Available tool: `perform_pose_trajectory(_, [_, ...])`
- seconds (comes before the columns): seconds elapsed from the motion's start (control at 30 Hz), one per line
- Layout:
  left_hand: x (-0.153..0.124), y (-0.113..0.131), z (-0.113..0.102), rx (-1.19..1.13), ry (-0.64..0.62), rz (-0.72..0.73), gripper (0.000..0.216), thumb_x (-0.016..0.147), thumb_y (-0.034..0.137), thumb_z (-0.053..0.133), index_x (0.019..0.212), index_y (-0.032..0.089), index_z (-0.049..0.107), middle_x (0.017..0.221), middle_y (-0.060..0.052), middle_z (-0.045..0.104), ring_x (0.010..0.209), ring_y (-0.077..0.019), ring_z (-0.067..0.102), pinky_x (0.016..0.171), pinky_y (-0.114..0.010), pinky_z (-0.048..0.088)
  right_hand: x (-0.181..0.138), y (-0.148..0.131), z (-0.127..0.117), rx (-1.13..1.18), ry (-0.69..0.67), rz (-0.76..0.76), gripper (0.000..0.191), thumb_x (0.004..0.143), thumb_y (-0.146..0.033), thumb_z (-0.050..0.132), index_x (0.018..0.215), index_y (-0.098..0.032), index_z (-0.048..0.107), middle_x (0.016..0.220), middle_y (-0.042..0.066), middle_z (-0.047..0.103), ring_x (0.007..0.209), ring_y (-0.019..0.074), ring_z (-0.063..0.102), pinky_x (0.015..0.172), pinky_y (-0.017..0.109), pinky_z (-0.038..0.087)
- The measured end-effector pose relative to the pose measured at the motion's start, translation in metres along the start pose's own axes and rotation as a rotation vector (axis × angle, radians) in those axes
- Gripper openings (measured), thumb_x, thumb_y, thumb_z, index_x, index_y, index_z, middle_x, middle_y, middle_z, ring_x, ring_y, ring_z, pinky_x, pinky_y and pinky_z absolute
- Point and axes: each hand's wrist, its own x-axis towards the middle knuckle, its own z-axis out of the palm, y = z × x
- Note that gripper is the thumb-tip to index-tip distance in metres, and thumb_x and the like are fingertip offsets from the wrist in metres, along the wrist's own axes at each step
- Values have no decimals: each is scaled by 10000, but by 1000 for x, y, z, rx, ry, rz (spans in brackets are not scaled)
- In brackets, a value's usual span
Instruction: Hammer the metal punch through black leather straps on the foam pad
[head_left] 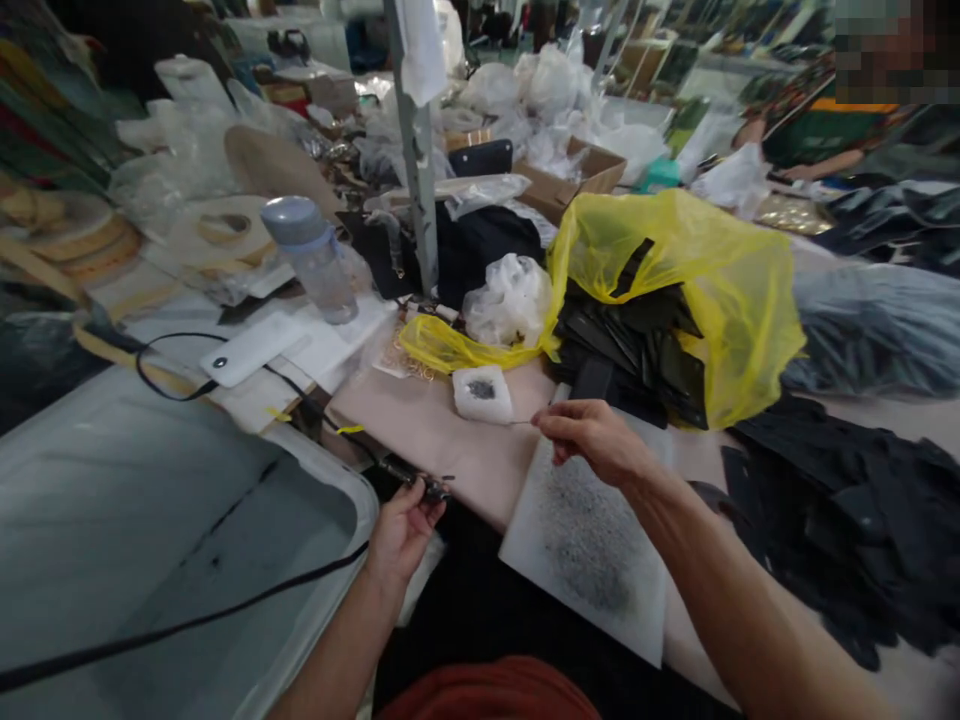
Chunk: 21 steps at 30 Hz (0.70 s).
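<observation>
My left hand (pixel 405 530) is closed around the end of a narrow dark strap-like piece (pixel 433 489) at the table's front edge; small shiny parts show on it, but its exact kind is unclear. My right hand (pixel 589 435) pinches a thin, needle-like tool (pixel 522 422) that points left. Just beyond its tip stands a small white block (pixel 482 396) with a dark smudged patch on top. Beneath my right hand lies a white board (pixel 592 540), its surface covered in dark speckles.
A yellow plastic bag (pixel 675 250) of black flat pieces (pixel 630 335) lies behind my right hand. Black pieces (pixel 832 510) pile up at right. A grey bin (pixel 150 560), a white phone-like device (pixel 251 350) and a water bottle (pixel 315 260) are left. A metal post (pixel 418 150) rises behind.
</observation>
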Motion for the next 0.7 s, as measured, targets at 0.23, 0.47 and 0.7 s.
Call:
perform_pose_trajectory(0.23, [-3, 4, -6, -107, 40, -27, 135, 898, 85, 506, 867, 95, 637, 831, -102, 726, 740, -185, 718, 591, -257, 590, 22, 29, 21, 54, 251, -35, 360, 751, -487, 661, 756, -127, 671, 596, 1, 586, 392, 83, 477, 392, 231, 395])
perform_pose_trajectory(0.47, [-6, 6, -3, -223, 100, -94, 189, 926, 113, 475, 818, 73, 625, 765, -108, 712, 699, -184, 716, 570, -249, 594, 13, 46, 66, -423, 255, -372, 293, 862, -421, 577, 826, -165, 713, 647, 24, 661, 566, 137, 595, 531, 237, 432])
perform_pose_trajectory(0.7, [-4, 7, -4, -291, 146, -106, 160, 922, 101, 481, 821, 83, 604, 739, -95, 703, 658, -161, 708, 558, -232, 596, -11, 42, 97, -425, 354, -497, 304, 925, -407, 525, 777, -191, 680, 586, -5, 637, 518, 121, 599, 516, 217, 440])
